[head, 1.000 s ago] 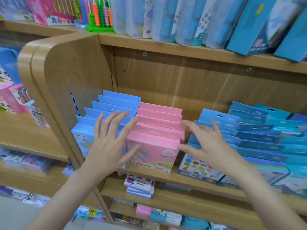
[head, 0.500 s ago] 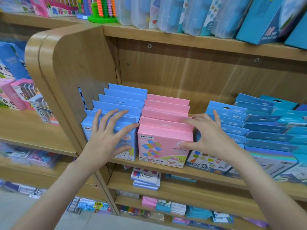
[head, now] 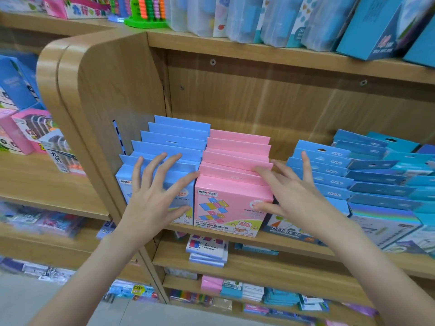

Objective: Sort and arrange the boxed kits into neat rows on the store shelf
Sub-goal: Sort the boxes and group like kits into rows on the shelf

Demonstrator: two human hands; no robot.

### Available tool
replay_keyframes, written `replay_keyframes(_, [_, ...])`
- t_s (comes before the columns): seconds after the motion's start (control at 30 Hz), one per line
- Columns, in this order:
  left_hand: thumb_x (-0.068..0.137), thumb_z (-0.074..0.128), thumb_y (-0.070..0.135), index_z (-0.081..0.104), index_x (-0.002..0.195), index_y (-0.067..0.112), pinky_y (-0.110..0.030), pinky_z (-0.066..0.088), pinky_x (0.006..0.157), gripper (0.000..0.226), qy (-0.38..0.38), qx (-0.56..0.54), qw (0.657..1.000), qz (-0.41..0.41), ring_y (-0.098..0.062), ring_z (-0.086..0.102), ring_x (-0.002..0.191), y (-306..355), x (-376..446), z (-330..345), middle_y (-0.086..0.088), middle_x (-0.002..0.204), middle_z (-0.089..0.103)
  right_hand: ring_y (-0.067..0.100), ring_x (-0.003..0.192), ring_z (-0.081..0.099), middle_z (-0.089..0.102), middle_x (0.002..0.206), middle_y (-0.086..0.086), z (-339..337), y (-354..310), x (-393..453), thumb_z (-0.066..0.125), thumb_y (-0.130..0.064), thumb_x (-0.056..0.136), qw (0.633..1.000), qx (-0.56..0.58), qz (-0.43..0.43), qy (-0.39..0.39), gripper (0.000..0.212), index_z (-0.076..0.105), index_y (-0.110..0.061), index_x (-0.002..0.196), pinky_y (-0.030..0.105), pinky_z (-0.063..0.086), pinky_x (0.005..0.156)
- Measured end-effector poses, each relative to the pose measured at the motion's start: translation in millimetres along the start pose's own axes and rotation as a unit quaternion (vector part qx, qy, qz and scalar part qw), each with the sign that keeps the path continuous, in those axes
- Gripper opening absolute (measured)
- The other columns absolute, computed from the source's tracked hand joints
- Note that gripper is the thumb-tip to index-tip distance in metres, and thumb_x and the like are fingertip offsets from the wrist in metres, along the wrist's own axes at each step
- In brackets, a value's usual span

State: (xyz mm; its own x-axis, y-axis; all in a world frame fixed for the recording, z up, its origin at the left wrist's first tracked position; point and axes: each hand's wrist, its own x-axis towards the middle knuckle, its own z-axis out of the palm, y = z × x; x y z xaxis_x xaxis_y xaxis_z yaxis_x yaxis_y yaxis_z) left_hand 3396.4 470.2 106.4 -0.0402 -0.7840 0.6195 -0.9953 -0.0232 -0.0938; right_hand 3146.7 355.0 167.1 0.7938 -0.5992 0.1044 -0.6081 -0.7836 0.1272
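Your left hand [head: 155,196] lies flat, fingers spread, on the blue kit boxes [head: 174,142] at the left end of the shelf [head: 282,245], and your right hand [head: 296,196], also unclenched, touches the pink kit boxes [head: 235,161] beside them; they look like light, stiff cardboard, so push on their side edges.

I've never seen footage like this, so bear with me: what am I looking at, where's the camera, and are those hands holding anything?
No machine here: these are a person's two bare hands, filmed by a wide-angle camera worn on their head, looking forward and down. All pictures share that view. On the wooden store shelf stand a row of light blue boxes and, right beside it, a row of pink boxes; darker blue packs lie further right. The left hand rests spread on the front blue boxes. The right hand touches the pink row's right side, thumb on the front box. Neither hand grips or lifts anything.
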Motion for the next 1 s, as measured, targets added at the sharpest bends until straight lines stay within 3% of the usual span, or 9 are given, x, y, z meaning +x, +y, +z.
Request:
replay_keyframes(0.13, [0.065,0.079,0.039,0.044,0.127,0.024,-0.055,0.003,0.110,0.073,-0.003,-0.025,1.000,-0.008,-0.037,0.021,0.134,4.3,0.7,0.5,-0.013,0.143,0.028,0.030,0.122,0.052,0.068,0.104,0.015,12.2,-8.2,-1.1,0.041,-0.059,0.076,0.997,-0.043,0.021,0.054,0.074,0.036,-0.008,0.130,0.064,0.005,0.108])
replay_keyframes(0.27, [0.083,0.047,0.056,0.045,0.119,0.021,-0.048,0.005,0.112,0.050,0.024,-0.132,0.991,-0.020,-0.028,0.023,0.136,11.7,6.1,-5.2,-0.006,0.141,0.032,0.029,0.120,0.054,0.067,0.107,0.016,13.7,-9.6,-2.6,0.039,-0.059,0.077,0.997,-0.057,0.027,0.039,0.078,0.031,-0.006,0.134,0.063,0.008,0.105])
replay_keyframes(0.33, [0.081,0.046,0.060,0.045,0.118,0.022,-0.048,0.006,0.113,0.052,0.027,-0.162,0.986,-0.021,-0.024,0.025,0.136,10.8,14.3,-8.4,-0.003,0.140,0.035,0.026,0.129,0.045,0.062,0.119,0.016,7.6,-9.6,-2.7,0.034,-0.060,0.078,0.999,-0.043,0.026,0.007,0.078,0.031,-0.006,0.134,0.061,-0.002,0.106])
replay_keyframes(0.43, [0.080,0.046,0.058,0.048,0.117,0.023,-0.053,0.008,0.111,0.051,-0.003,-0.087,0.994,0.059,-0.026,0.029,0.133,8.7,20.9,-2.3,-0.006,0.137,0.044,0.020,0.142,0.020,0.043,0.141,0.012,0.6,-6.8,-1.0,0.025,-0.060,0.078,1.000,-0.017,0.008,-0.011,0.078,0.028,-0.008,0.136,0.055,-0.020,0.105])
replay_keyframes(0.57, [0.082,0.043,0.057,0.051,0.103,0.025,-0.048,0.011,0.109,0.039,0.000,-0.104,0.993,0.053,-0.020,0.042,0.117,8.7,26.9,5.4,0.003,0.122,0.048,0.015,0.143,0.009,0.033,0.146,0.006,0.3,-3.6,-0.9,0.019,-0.061,0.078,0.999,-0.027,0.007,-0.040,0.069,0.029,-0.012,0.127,0.053,-0.020,0.106])
replay_keyframes(0.77, [0.083,0.038,0.060,0.047,0.099,0.028,-0.042,0.019,0.102,0.037,0.013,-0.129,0.990,0.060,-0.017,0.044,0.104,5.0,26.7,4.3,0.007,0.113,0.042,0.010,0.136,0.019,0.033,0.143,-0.004,-5.2,-4.6,-7.8,0.044,-0.059,0.082,0.990,0.135,0.027,-0.007,0.068,0.027,-0.022,0.136,0.038,0.005,0.118])
replay_keyframes(0.87, [0.079,0.043,0.057,0.048,0.099,0.027,-0.042,0.019,0.102,0.035,0.004,-0.129,0.990,0.055,-0.016,0.044,0.104,6.2,26.9,1.5,0.007,0.113,0.043,0.001,0.116,0.036,0.038,0.129,-0.012,-24.4,5.7,0.0,0.044,-0.063,0.074,0.955,0.283,0.054,0.073,0.073,0.035,-0.021,0.133,0.023,0.033,0.101])
replay_keyframes(0.93, [0.078,0.046,0.056,0.049,0.098,0.027,-0.042,0.017,0.105,0.035,-0.005,-0.132,0.990,0.050,-0.016,0.044,0.106,7.7,26.3,-0.8,0.007,0.114,0.044,0.001,0.114,0.037,0.041,0.130,-0.006,-33.8,16.6,20.8,0.047,-0.056,0.078,0.948,0.289,0.057,0.118,0.067,0.037,-0.018,0.133,0.018,0.030,0.094])
replay_keyframes(1.0, [0.076,0.049,0.057,0.048,0.097,0.026,-0.044,0.013,0.108,0.037,-0.011,-0.136,0.990,0.042,-0.017,0.043,0.111,10.2,25.6,-4.2,0.005,0.118,0.046,0.007,0.124,0.036,0.039,0.140,-0.001,-37.5,30.3,51.7,0.053,-0.046,0.085,0.949,0.292,0.054,0.101,0.060,0.035,-0.020,0.135,0.019,0.026,0.097])
